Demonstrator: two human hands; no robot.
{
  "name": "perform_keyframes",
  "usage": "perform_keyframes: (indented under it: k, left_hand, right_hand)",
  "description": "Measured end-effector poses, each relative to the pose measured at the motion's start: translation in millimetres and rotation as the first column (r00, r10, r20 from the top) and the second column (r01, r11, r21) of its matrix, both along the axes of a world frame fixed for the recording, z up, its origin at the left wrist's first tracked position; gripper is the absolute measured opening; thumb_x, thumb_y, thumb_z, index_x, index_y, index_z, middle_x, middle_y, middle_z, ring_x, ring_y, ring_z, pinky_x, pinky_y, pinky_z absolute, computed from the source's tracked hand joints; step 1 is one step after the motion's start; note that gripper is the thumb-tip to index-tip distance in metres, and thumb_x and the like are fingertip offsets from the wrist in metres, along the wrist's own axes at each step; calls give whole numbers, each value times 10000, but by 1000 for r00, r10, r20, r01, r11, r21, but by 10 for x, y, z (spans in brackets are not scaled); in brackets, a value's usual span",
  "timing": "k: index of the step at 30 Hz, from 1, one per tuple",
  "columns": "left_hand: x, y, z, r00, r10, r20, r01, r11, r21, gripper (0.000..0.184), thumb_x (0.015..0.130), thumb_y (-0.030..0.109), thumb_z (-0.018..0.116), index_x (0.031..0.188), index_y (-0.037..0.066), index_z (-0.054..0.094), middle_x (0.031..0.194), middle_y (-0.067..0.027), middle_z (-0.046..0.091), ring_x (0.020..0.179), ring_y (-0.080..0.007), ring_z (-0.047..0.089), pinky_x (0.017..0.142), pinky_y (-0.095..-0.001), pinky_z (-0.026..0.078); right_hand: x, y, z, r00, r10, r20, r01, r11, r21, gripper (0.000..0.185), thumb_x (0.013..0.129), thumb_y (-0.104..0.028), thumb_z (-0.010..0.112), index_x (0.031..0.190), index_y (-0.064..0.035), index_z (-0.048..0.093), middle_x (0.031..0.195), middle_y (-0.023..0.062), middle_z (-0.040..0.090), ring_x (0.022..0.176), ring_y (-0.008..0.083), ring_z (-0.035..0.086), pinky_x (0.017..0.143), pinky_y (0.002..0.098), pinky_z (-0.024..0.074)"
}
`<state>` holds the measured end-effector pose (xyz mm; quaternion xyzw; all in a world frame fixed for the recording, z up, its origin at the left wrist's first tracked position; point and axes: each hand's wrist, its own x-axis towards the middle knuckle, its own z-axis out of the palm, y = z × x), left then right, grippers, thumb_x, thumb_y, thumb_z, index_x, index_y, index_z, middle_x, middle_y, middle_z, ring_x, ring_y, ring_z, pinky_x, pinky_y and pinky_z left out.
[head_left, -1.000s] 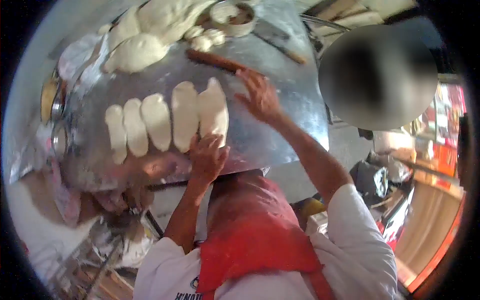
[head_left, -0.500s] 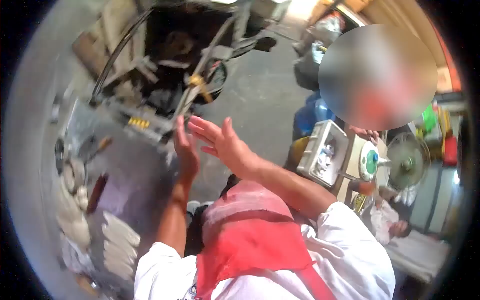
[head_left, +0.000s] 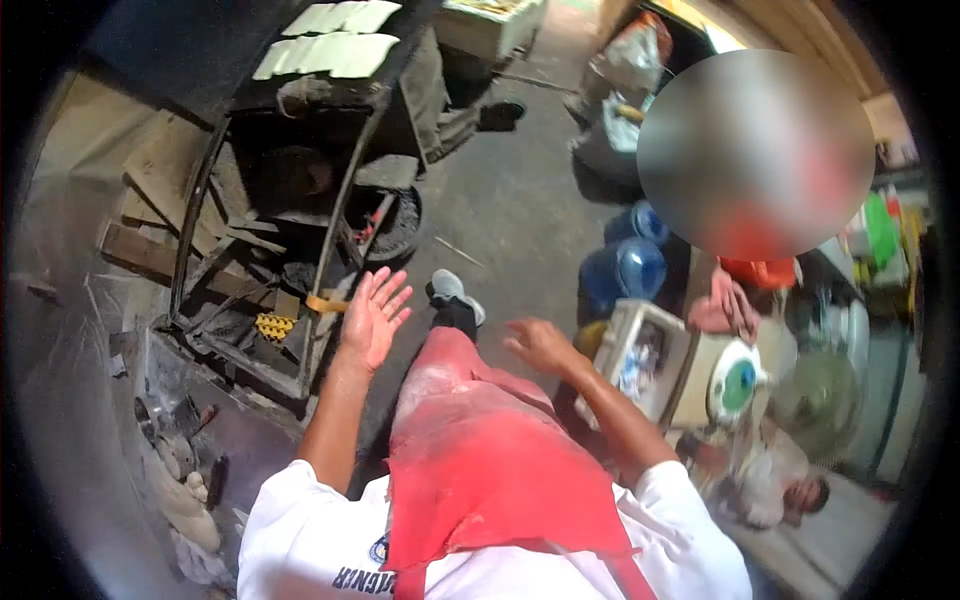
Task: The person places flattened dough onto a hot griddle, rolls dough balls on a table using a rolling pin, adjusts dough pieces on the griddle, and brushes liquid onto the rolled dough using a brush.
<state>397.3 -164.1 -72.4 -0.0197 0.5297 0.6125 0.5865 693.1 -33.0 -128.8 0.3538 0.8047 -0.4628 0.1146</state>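
Observation:
My left hand (head_left: pixel 372 325) is raised palm up in front of me, fingers spread and nothing in it. Beside it stands a dark metal frame (head_left: pixel 330 240) with an orange-yellow strap on its post. My right hand (head_left: pixel 543 347) hovers over the floor to the right of my leg, fingers apart and slightly bent, with no object visible in it. Between the two hands hangs my red apron (head_left: pixel 500 470), dusted with white powder. Flat pale strips that look like dough (head_left: pixel 340 55) lie in two rows on a dark surface at the top.
Wood pieces (head_left: pixel 150 250) lie behind the metal frame. Blue water jugs (head_left: pixel 637 270) and a white crate (head_left: pixel 605 345) stand right of the walkway (head_left: pixel 490 200). Further right are a fan (head_left: pixel 815 405) and another person (head_left: pixel 775 490). Pale lumps (head_left: pixel 190 515) sit at lower left.
My hands were close together with fingers stretched; now they are apart, the right one moved rightward. The view has swung from the left worktop toward the walkway, and my shoe shows.

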Motion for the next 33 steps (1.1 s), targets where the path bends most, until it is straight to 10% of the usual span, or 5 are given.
perform_keyframes:
  k: [12, 20, 24, 29, 33]
  left_hand:
    - [-1758, 2431, -192, 883, -78, -463, 19, 991, -132, 466, 1043, 406, 530, 1417, 129, 560, 1395, -56, 614, 1172, -146, 586, 979, -325, 434]
    - [-3555, 4298, -145, 738, 155, -657, -246, 968, -48, 106, 935, 172, 628, 889, 89, 675, 812, 48, 612, 756, -66, 502, 719, -232, 409]
    - [-4588, 5047, -430, 747, 323, -581, -440, 895, -69, 336, 920, 236, 694, 1213, 94, 615, 1088, -32, 664, 1056, -169, 629, 874, -349, 494]
    - [-5538, 5670, -736, 518, 19, -855, -674, 624, -394, 411, 922, 303, 702, 1239, 47, 651, 1127, -103, 699, 975, -251, 661, 835, -369, 535]
    - [-6000, 5764, -1154, 668, 19, -744, -636, 533, -558, 494, 860, 310, 770, 1246, 29, 646, 1142, -120, 691, 941, -258, 649, 826, -415, 536]
  right_hand:
    - [-1469, 2527, 23, 992, -109, -71, 122, 965, 233, 489, 996, -354, 609, 1323, 9, 596, 1301, 271, 602, 1212, 454, 569, 1026, 486, 462]
    - [-2908, 4485, 280, 945, -171, -281, 171, 985, -23, 423, 1021, -311, 578, 1276, 21, 639, 1238, 244, 658, 1165, 366, 634, 999, 416, 482]
    - [-3971, 5511, 134, 925, -67, -374, 31, 995, -100, 409, 1035, -291, 571, 1268, 36, 649, 1193, 231, 687, 1107, 296, 664, 963, 382, 498]
    - [-5342, 6243, 238, 923, -54, -380, -92, 931, -354, 440, 1041, -307, 578, 1270, 64, 644, 1181, 205, 705, 1080, 245, 663, 952, 365, 502]
    - [-6136, 6494, 218, 936, 13, -351, -187, 865, -466, 517, 1028, -385, 601, 1272, 69, 643, 1150, 193, 712, 1033, 219, 659, 949, 350, 503]
